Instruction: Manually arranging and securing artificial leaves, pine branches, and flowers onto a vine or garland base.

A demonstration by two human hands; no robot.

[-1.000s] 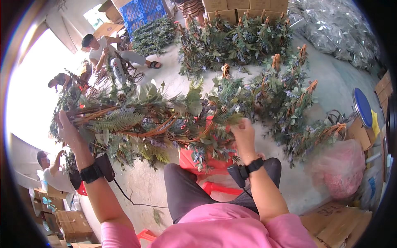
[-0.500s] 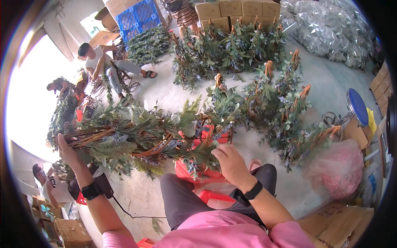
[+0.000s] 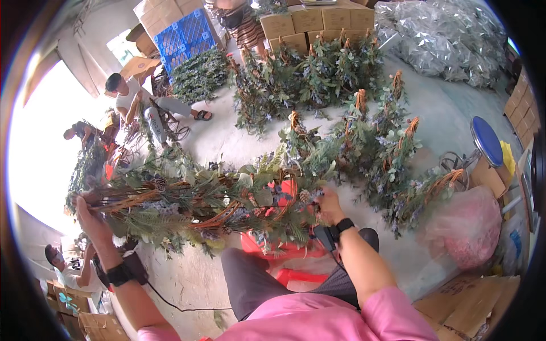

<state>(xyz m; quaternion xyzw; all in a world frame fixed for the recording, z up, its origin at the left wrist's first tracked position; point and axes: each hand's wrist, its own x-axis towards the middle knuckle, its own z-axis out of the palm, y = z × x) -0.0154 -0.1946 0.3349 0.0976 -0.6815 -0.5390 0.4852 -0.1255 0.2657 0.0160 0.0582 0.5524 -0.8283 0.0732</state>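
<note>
A long artificial greenery swag [image 3: 170, 207] stretches across in front of me, above my lap. Brown vine twigs, fern leaves, blue berry sprigs and pine cones [image 3: 160, 184] show along it. At its left end, the bundled twigs rest in my left hand [image 3: 94, 224], whose fingers go partly behind the stems. My right hand [image 3: 331, 207] is closed at the swag's right end, beside a pine cone [image 3: 305, 196]; leaves hide some of its fingertips. Under the swag, a red stool [image 3: 267, 247] shows between my knees.
Several similar swags [image 3: 364, 136] stand upright on the floor ahead and right. A blue round stool [image 3: 488, 141] and a pink plastic bag [image 3: 469, 227] are at the right. Seated people [image 3: 128, 94] work at the far left. Cardboard boxes [image 3: 335, 20] stack at the back; a black cable [image 3: 187, 310] lies lower left.
My right hand has moved forward and slightly right, from the swag's near edge to its right end, where it closes. My left hand stays at the left end. The swag looks slightly lower.
</note>
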